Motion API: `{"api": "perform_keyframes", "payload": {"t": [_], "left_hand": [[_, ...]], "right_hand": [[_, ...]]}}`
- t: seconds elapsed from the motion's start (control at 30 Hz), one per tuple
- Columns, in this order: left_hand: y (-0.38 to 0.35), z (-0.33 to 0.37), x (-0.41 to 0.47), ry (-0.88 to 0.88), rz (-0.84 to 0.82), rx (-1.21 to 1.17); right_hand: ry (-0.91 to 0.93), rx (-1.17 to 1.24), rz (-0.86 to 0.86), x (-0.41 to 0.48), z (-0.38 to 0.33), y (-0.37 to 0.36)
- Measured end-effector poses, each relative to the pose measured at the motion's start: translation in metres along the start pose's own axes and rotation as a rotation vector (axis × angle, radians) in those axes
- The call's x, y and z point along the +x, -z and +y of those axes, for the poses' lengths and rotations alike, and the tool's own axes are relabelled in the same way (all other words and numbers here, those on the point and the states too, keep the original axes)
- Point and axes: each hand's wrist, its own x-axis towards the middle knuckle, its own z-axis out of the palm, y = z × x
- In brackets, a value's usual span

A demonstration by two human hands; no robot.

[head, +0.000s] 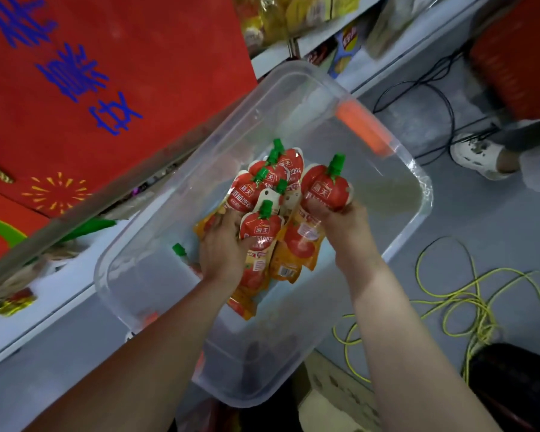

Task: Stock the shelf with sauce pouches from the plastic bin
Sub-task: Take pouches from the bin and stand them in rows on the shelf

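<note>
Clear plastic bin (144, 275) sits centre frame on the floor, orange latch (362, 126) on its far-right rim. Both hands are over it.
Left hand (222, 247): fingers curled round a bunch of sauce pouches (259, 188), red with green caps, caps pointing far, orange lower ends hanging near.
Right hand (340, 226): fingers gripping a single pouch (326, 188) by its lower half, just right of the bunch, cap up and far.
Loose pouch (181, 254) lies in the bin, left of the left hand, mostly hidden.
Red box (106, 73) with blue characters fills the far left. Shelf (309, 42) with yellow packets runs along the far side. Yellow cable (468, 300) is coiled on the floor right of the bin; white shoe (477, 157) far right.
</note>
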Motion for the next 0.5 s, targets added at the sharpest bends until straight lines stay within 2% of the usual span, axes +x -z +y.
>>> {"api": "perform_keyframes", "payload": {"t": [0.1, 0.2, 0.3, 0.5], "left_hand": [[0.000, -0.003, -0.004, 0.010, 0.030, -0.096], [0.007, -0.004, -0.009, 0.054, -0.039, -0.297], [0.024, -0.009, -0.018, 0.085, -0.085, -0.400], [0.083, 0.006, -0.055, 0.005, -0.084, -0.702]], "right_hand": [[-0.022, 0.085, -0.010, 0.003, 0.004, 0.002], [0.008, 0.116, -0.016, -0.006, 0.003, -0.001], [0.009, 0.180, -0.044, -0.023, -0.004, 0.000], [0.100, 0.218, -0.007, -0.080, -0.030, -0.001]]}}
